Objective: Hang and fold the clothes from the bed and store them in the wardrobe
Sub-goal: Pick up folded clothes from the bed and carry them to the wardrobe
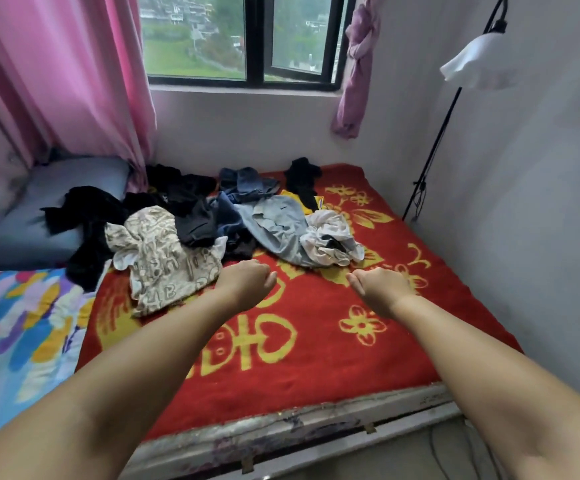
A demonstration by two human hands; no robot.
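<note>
While over blanket: left hand (247,280) and right hand (380,289) were curled, holding nothing.
Ahead: clothes pile (212,220) on red blanket (316,358).
Left: blue pillow (39,216).
Right: floor lamp (478,60).

Your red blanket (316,341) carries a large yellow double-happiness character, 囍, lower centre of the frame, partly behind your forearms. The beige garment (164,258), centre left, shows printed letters; you can't read them reliably.

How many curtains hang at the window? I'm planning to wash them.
2. A pink curtain hangs left of the window, reaching the pillow; a purple curtain is knotted up at the right. More may lie outside the view.
</note>
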